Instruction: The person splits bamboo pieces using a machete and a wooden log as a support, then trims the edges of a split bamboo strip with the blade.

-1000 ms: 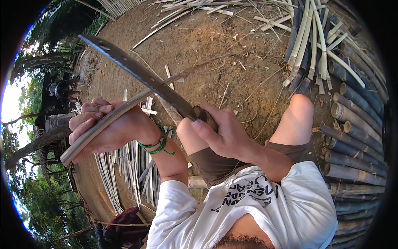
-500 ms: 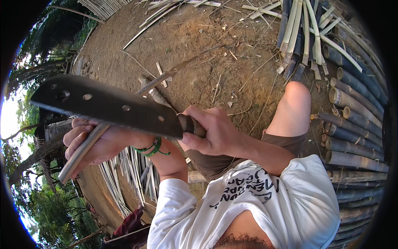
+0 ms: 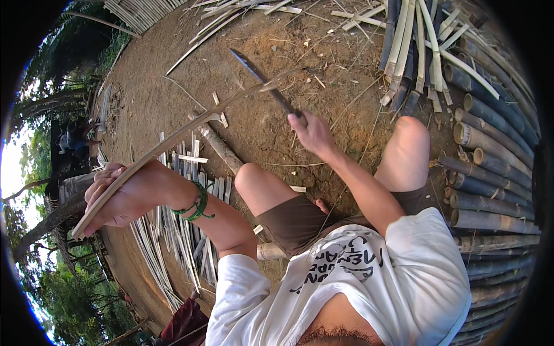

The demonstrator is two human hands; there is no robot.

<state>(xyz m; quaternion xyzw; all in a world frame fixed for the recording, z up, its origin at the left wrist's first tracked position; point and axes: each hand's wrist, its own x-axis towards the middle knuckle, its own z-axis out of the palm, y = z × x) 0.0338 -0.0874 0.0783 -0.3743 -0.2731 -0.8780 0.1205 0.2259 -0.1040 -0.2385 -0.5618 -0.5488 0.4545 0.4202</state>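
Observation:
My left hand [image 3: 141,197], a green band on its wrist, is closed round the near end of a long bamboo strip [image 3: 187,130]. The strip slants up and away to the right, above the ground. In my right hand [image 3: 314,135] is the handle of a machete [image 3: 283,101], gripped in closed fingers. Its dark blade appears nearly edge-on and points to the far left. Blade and strip cross near the strip's far end, where a pale spot shows on the wood. Whether the blade is cutting in there, I cannot tell.
Dark bamboo poles [image 3: 496,199] are stacked along the right side, with pale split strips [image 3: 424,52] on poles at the far right. More strips [image 3: 161,242] lie below my left arm. A thin log [image 3: 216,141] rests on the dirt ground before my knees.
My right hand has carried the machete away from my left hand, to the far right along the strip. My left hand still holds the strip and has shifted only slightly.

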